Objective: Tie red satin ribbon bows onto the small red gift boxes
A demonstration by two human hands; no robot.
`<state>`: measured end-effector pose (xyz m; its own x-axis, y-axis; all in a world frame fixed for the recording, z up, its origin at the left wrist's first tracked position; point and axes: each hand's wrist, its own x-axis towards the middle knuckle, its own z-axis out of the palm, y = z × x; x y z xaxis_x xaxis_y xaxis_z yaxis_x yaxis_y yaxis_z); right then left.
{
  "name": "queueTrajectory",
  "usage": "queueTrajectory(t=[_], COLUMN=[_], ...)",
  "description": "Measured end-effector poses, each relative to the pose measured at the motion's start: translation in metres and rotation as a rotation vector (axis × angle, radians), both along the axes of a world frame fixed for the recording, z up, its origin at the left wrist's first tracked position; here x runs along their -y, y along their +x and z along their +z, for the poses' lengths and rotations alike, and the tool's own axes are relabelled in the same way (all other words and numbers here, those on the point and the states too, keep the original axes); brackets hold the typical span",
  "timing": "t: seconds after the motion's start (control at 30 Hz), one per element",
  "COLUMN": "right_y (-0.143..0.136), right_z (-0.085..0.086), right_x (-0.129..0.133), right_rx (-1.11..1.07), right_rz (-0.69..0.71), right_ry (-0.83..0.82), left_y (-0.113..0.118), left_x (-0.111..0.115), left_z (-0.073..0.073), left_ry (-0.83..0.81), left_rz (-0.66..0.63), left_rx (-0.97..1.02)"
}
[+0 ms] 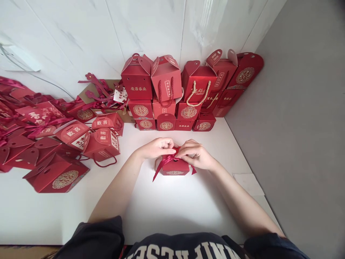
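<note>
Atop cardboard box (176,167), glossy ribbon (165,160)

Bright diffuse light; glare streaks on tiled wall (148,28); soft shadows across tabletop (164,201); edges stretched.

- A packing corner; home or workshop, cannot tell
- White worktop (153,205) against a marbled wall (151,28) and a grey partition (302,115)
- Red gift boxes (136,81) stacked and heaped in quantity

Stacked boxes (192,84) — by tiled wall (151,28) | box pile (71,131) — left | cable (32,74) | grey partition (299,118)
</note>
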<state>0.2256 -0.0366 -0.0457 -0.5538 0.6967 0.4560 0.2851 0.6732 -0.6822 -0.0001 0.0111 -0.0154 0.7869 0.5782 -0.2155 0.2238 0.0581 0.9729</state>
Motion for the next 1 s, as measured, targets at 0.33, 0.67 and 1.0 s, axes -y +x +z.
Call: queueTrajectory(t=[0.33, 0.67, 1.0], right_y=[-0.005, -0.005, -0.002], right_z=[0.007, 0.011, 0.013], right_x=[0.006, 0.007, 0.003], right_rx=[0.019, -0.005, -0.046], right_rz=[-0.024, -0.074, -0.139], right_ry=[-0.060, -0.120, -0.406], left_y=[0.005, 0.021, 0.017], left_x=[0.008, 0.031, 0.033], left_z=[0.012, 0.021, 0.024], left_ry=[0.352, 1.032, 1.020], left_rz=[0.005, 0.138, 0.022], left_rx=[-0.089, -0.375, -0.348])
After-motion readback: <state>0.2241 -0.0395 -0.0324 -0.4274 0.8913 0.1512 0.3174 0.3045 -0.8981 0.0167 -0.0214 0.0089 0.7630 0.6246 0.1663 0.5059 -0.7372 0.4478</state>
